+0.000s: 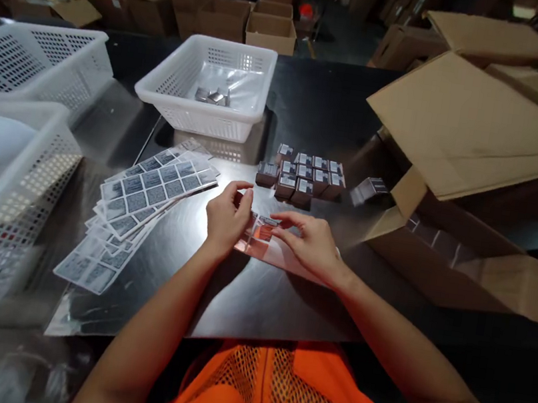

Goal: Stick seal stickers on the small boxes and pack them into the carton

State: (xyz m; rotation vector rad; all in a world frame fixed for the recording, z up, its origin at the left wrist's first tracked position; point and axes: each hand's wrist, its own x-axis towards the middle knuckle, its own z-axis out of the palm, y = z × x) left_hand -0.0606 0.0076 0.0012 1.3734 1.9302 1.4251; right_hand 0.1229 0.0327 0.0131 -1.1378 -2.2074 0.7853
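Unreadable print on label sheets [149,194], boxes [303,176]

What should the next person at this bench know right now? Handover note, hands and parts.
Left hand and right hand: fingertips on a small item over a glossy pinkish sheet; grip unclear.
Label sheets fanned out to the left.
Small boxes grouped behind the hands, one stray box on its side.
White basket holds a few metal pieces.
Done: a cluster of boxes stands together. Left: many labels still on the sheets.

A glossy pinkish sheet [275,254] lies flat under my fingers, just in front of the cluster of small dark boxes [303,178].
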